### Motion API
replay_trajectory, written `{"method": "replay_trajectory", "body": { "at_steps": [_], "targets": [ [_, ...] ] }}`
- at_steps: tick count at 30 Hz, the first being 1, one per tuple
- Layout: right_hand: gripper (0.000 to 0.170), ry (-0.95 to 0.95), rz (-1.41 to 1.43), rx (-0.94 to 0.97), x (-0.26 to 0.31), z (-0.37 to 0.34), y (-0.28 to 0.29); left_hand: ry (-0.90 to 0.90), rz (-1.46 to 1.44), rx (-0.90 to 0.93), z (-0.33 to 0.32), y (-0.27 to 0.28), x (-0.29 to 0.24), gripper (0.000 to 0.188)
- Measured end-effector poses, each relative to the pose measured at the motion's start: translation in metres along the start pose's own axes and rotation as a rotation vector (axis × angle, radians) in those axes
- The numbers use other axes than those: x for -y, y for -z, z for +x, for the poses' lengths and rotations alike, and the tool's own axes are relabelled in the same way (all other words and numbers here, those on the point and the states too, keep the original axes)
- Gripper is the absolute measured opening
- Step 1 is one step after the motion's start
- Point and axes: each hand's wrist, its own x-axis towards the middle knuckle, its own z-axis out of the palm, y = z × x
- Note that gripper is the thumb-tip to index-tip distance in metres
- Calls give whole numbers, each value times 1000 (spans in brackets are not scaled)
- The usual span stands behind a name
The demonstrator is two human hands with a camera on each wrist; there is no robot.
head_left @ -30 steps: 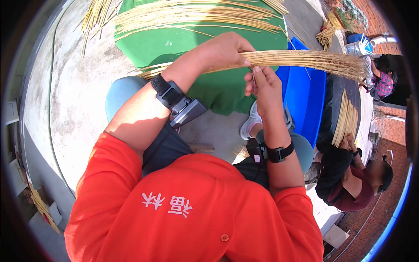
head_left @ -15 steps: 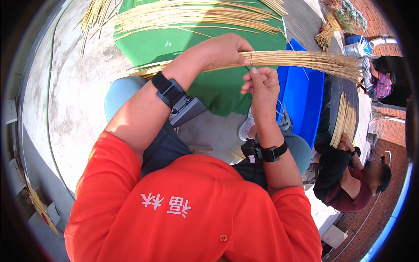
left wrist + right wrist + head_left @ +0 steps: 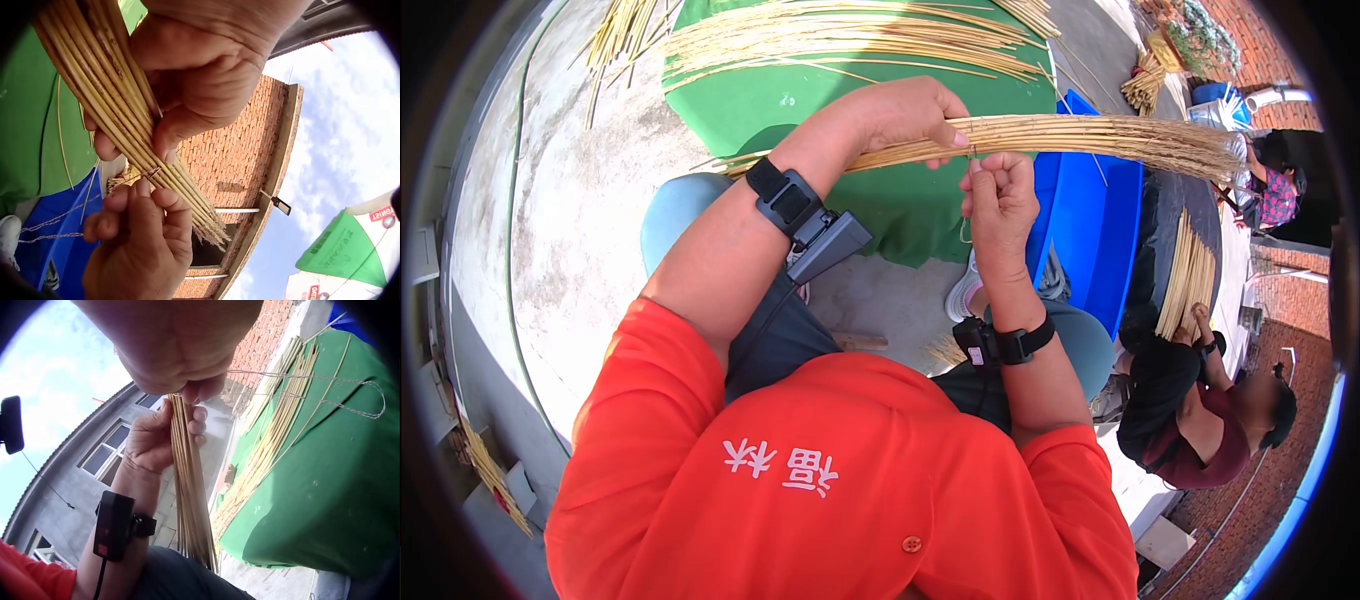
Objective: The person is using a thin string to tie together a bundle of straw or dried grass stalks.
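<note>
A long bundle of straw-coloured stalks (image 3: pixel 1100 135), brushy at its right end, crosses in front of me. My left hand (image 3: pixel 905 112) grips it around the middle, thumb along one side and fingers wrapped underneath, as the left wrist view shows. Just below the bundle, my right hand (image 3: pixel 1005 200) pinches a thin twisted twine (image 3: pixel 53 236) between thumb and forefinger. A strand of that twine passes across the stalks beside my left thumb. In the right wrist view, a long slack loop hangs away from the right hand, whose fingertips are partly hidden there.
Loose stalks (image 3: pixel 850 40) lie spread on a green cloth (image 3: pixel 780 115) beyond the bundle. A blue tub (image 3: pixel 1095 240) stands right of my knees. Further right, a seated person (image 3: pixel 1215 420) handles another bundle (image 3: pixel 1188 275). A hose (image 3: pixel 513 270) runs along the floor at left.
My right hand has drawn slightly down from the bundle and turned, with the twine now showing below it. The left hand keeps its grip, and more of its fingers show under the stalks.
</note>
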Motion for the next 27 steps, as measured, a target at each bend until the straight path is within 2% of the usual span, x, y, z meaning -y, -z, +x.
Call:
{"method": "replay_trajectory", "body": {
  "at_steps": [4, 13, 15, 20, 23, 25, 26, 27],
  "targets": [
    [12, -2, 2, -14, 0, 0, 0, 47, 10, 8, -1, -2, -3, 20],
    [12, -102, 154, -21, 6, 1, -1, -13, 194, -14, 1, -10, -2, 16],
    [12, -89, 157, -13, 3, 2, -1, -101, 239, -38, 1, -10, -1, 16],
    [11, -66, 152, -1, 2, 4, 1, -108, 245, -63, -2, -15, -3, 16],
    [10, -75, 11, 38, 14, 10, 7, -87, 272, -67, -1, -15, -5, 17],
    [10, -126, -435, 178, 34, 19, 20, -73, 289, -79, 0, -14, -7, 18],
    [10, -115, -439, 179, 39, 23, 27, -73, 328, -97, 3, -14, -8, 20],
    [11, 206, -658, 23, 43, 24, 34, -67, 364, -110, 4, -15, -7, 23]
  ]
}}
